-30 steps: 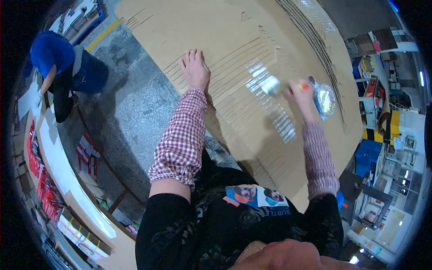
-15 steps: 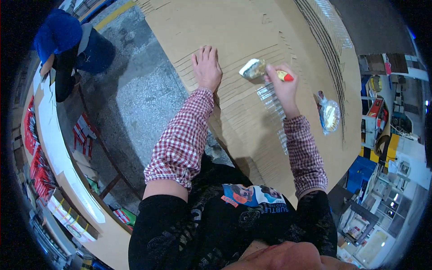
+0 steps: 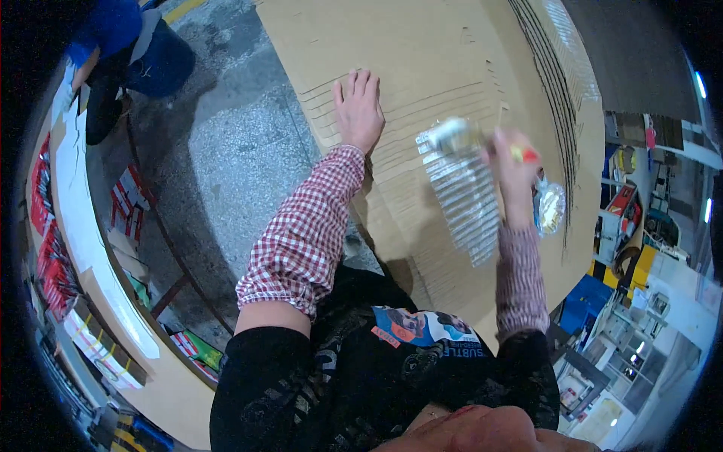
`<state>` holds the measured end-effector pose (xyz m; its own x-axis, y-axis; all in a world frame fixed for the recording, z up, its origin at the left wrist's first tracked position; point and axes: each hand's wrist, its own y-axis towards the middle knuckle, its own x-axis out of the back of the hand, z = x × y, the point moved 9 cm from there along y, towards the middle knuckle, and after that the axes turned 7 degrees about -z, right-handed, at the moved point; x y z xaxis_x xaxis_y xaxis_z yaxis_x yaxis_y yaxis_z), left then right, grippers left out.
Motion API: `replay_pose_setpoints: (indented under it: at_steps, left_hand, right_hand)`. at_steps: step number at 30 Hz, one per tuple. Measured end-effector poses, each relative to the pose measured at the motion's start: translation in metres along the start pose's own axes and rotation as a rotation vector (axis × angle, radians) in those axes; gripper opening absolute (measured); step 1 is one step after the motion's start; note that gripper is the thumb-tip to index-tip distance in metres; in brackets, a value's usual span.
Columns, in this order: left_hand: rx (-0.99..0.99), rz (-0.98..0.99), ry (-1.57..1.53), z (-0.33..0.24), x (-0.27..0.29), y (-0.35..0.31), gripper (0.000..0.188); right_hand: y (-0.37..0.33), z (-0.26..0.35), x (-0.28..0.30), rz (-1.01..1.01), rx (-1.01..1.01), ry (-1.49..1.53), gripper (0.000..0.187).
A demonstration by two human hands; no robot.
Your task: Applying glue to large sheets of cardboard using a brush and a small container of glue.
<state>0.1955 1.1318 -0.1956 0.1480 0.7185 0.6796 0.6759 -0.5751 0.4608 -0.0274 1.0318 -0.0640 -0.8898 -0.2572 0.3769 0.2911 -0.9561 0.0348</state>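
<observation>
My left hand (image 3: 359,111) lies flat on the left edge of a stack of brown cardboard sheets (image 3: 399,45), fingers stretched out. In my right hand (image 3: 514,177) is a paintbrush (image 3: 456,137), its whitish bristles pointing left and its handle yellow with a red end. Both hand and brush are blurred by motion. Under the bristles a wet, shiny strip of stepped sheet edges (image 3: 463,207) runs toward me; whether the bristles touch it I cannot tell. Just right of my right hand sits a plastic-wrapped container (image 3: 552,209) with pale contents, partly hidden by the hand.
A person in blue (image 3: 105,30) is at the upper left beside a dark blue bin (image 3: 162,64). A curved table edge (image 3: 113,294) with red packets (image 3: 56,256) runs down the left. A blue box (image 3: 586,305) and shelving stand at the right. Grey floor (image 3: 233,128) lies between the tables.
My right hand has swept the brush to the right over the stepped edges. The shiny wet strip now shows much wider. My left hand stays flat on the cardboard.
</observation>
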Motion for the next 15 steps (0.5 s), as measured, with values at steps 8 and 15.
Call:
replay_pose_setpoints:
  at_steps: [8,15]
  left_hand:
    - [0.022,0.011,0.002,0.003,-0.001,-0.003,0.032]
    - [0.047,-0.04,-0.124,0.005,-0.005,-0.006,0.031]
  right_hand:
    - [-0.017,-0.063,0.045,0.012,-0.07,-0.237,0.021]
    - [0.011,-0.005,-0.003,0.023,-0.032,-0.071,0.021]
